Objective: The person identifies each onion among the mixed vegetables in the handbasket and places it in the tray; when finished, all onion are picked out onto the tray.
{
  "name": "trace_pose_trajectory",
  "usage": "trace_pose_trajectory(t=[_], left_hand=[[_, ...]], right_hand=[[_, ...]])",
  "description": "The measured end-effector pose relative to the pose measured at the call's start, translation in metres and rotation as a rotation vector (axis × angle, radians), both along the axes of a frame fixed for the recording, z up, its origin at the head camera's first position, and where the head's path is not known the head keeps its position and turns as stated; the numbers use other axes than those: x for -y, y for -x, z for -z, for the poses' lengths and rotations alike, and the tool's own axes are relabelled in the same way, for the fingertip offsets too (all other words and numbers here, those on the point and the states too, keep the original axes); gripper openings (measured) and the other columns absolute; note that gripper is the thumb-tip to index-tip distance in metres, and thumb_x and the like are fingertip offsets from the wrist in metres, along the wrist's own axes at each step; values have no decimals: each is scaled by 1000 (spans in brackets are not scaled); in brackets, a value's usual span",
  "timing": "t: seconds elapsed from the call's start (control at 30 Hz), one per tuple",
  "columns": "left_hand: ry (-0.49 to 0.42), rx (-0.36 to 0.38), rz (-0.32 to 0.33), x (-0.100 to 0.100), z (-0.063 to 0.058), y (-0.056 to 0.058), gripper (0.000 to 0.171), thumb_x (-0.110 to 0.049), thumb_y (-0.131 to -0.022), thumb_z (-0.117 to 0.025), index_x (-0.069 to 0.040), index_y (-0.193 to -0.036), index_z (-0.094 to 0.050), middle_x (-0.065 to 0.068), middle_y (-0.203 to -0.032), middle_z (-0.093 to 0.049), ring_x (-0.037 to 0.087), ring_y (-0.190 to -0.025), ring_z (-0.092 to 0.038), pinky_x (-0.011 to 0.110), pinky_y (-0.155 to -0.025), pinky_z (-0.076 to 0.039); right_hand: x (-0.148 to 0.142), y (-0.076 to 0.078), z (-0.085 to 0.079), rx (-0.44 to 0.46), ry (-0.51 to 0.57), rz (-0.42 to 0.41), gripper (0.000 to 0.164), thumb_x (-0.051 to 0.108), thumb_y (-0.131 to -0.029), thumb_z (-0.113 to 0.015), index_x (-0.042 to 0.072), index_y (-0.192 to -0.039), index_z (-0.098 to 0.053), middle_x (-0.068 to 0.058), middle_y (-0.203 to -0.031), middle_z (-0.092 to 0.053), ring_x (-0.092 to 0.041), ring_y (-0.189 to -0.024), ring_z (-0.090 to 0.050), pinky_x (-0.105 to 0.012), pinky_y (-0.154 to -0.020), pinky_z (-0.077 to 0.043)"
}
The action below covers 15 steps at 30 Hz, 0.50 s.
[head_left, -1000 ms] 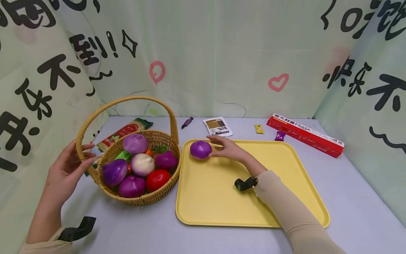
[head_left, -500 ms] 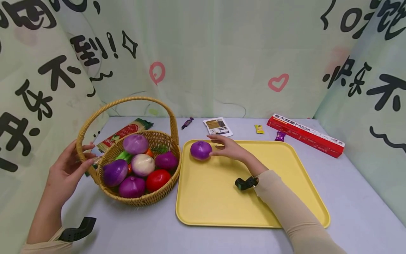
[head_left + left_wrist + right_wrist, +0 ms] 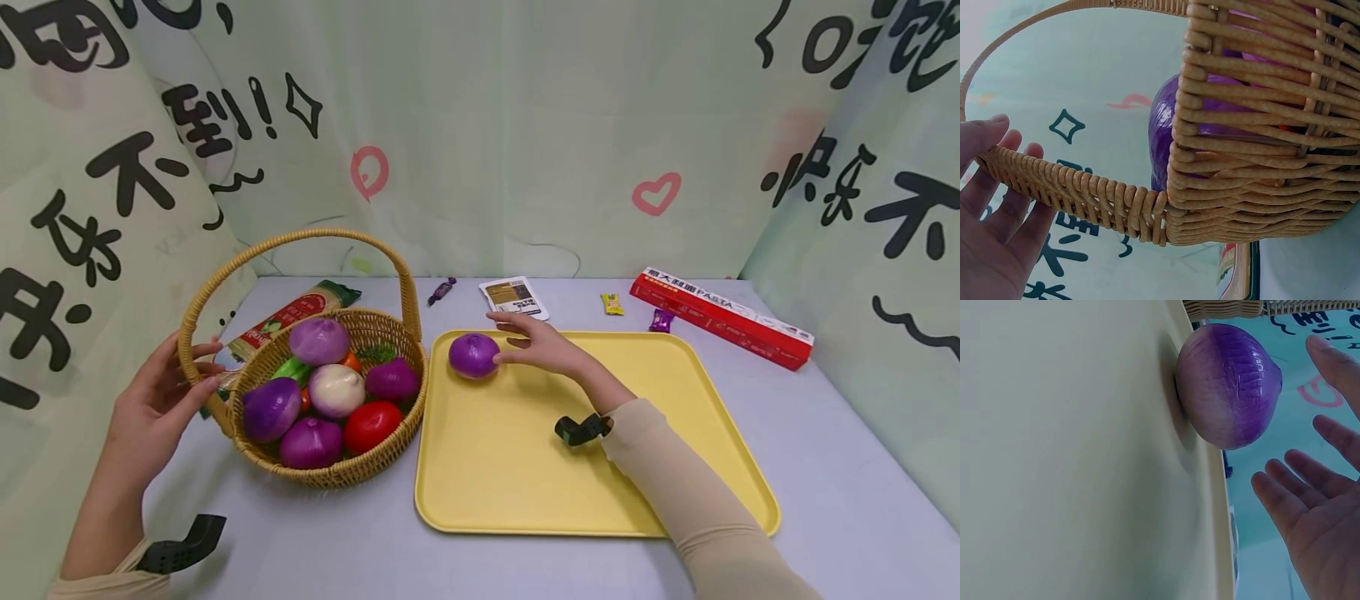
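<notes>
On the left, my left hand point(image 3: 153, 404) grips the side of the tall handle of a wicker basket point(image 3: 337, 475). In the left wrist view the thumb and fingers close round the woven handle point(image 3: 1085, 190). Several purple onions point(image 3: 311, 442), a pale onion-like vegetable point(image 3: 337, 390) and a red tomato point(image 3: 372, 426) fill the basket. A single purple onion point(image 3: 473, 356) sits at the far left corner of the yellow tray point(image 3: 525, 467). Beside it hovers my right hand point(image 3: 547, 346), fingers spread and relaxed; the right wrist view shows a gap between the fingertips and this onion point(image 3: 1229, 387).
Behind the basket lies a green and red food packet point(image 3: 281, 319). Along the back are a dark wrapped candy point(image 3: 442, 291), a white pouch point(image 3: 514, 297), a yellow candy point(image 3: 612, 304), a purple candy point(image 3: 662, 321) and a red pasta box point(image 3: 723, 319). Printed curtains surround the table.
My right hand has risen very slightly beside the onion on the tray. The left hand, basket and onion have stayed put.
</notes>
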<state>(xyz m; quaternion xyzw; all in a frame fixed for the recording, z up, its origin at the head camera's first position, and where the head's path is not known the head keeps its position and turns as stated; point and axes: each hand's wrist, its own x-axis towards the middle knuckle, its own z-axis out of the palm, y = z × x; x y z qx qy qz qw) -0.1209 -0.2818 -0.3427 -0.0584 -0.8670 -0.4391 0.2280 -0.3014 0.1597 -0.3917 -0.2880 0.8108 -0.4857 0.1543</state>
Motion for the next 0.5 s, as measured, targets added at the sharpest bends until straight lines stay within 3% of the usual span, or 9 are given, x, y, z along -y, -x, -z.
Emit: trace_pose_trajectory(t=[0.23, 0.5], left_hand=[[5, -7, 5, 1, 1, 1, 66, -3, -90, -58, -24, -147, -32, -30, -121, -49, -14, -102, -53, -1, -81, -41], [8, -20, 12, 1, 2, 0, 66, -2, -90, -58, -23, -147, -32, -29, -122, -50, -12, -102, -53, -1, -81, -41]], right_hand=[[1, 0, -3, -26, 0, -17, 70, 14, -85, -70, 10, -145, -35, -12, -153, -30, -36, -140, -31, -44, -112, -33], [5, -1, -8, -61, -3, -43, 68, 13, -86, -68, 8, -145, -35, -13, -152, -31, -37, -139, -32, -46, -112, -33]])
